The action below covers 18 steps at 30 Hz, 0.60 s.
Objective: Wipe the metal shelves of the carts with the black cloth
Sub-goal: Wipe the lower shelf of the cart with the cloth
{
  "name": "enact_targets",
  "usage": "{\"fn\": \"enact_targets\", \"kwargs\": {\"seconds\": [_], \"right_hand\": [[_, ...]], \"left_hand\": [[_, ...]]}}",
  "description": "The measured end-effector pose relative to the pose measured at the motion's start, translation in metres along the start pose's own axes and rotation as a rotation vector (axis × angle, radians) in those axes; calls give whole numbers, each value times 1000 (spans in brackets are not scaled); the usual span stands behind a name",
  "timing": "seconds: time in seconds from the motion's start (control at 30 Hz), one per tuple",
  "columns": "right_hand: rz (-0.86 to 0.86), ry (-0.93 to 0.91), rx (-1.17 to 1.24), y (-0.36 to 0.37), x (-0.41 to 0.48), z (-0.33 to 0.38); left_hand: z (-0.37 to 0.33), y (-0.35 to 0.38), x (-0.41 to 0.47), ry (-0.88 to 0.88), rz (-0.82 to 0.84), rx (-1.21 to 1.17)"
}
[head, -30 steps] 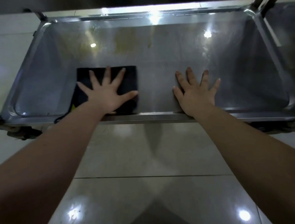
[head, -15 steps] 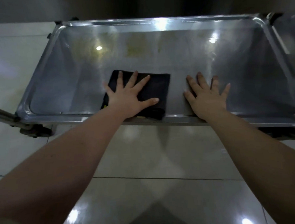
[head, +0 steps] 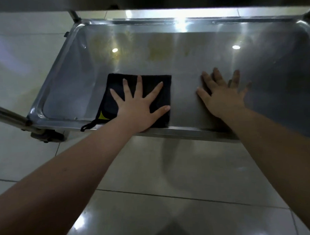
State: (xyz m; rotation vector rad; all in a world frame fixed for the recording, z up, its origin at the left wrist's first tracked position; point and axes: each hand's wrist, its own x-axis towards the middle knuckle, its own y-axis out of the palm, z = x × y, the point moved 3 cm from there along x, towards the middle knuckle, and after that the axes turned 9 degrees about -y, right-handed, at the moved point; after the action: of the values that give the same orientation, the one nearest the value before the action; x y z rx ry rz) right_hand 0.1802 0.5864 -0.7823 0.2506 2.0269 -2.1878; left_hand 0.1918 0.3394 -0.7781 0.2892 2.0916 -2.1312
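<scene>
The shelf (head: pixel 184 66) has a raised rim all round. My cloth (head: pixel 108 103) sits at the front, with its near edge right at the front rim. There is lots of bare metal behind it, up to the back rim, and more on its left, up to the left rim. On its right is a bare strip, then my right hand (head: pixel 222 98), then more bare metal.

The cloth lies flat and folded. It looks a bit wider than it is deep, so its long side runs left to right, along the shelf. A yellow tag (head: pixel 102 116) shows at its near left corner, and a thin loop (head: pixel 88 126) hangs from there over the front rim.

My left hand (head: pixel 138 111) lies flat on the cloth. Its fingers are straight, spread wide and point to the back. It presses and does not grab. My right hand is flat on the bare shelf with fingers spread, holding nothing, near the cloth but not touching it
</scene>
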Motion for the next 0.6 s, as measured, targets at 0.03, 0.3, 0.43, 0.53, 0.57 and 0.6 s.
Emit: {"fn": "enact_targets", "kwargs": {"seconds": [0.03, 0.3, 0.43, 0.53, 0.57, 0.6], "right_hand": [[-7, 1, -13, 3, 1, 2], [-5, 17, -34, 11, 3, 4], [-6, 10, -35, 11, 2, 2], [-9, -2, -27, 9, 2, 2], [-9, -3, -25, 9, 1, 1], [-7, -1, -23, 9, 1, 1]], "left_hand": [[-2, 2, -2, 5, -9, 7], [-24, -9, 51, -23, -30, -38], [-47, -23, 98, -18, -5, -69], [-53, -25, 113, 21, -10, -84], [-52, -25, 112, 20, -14, -83], [-52, -25, 109, 18, -13, -81]]}}
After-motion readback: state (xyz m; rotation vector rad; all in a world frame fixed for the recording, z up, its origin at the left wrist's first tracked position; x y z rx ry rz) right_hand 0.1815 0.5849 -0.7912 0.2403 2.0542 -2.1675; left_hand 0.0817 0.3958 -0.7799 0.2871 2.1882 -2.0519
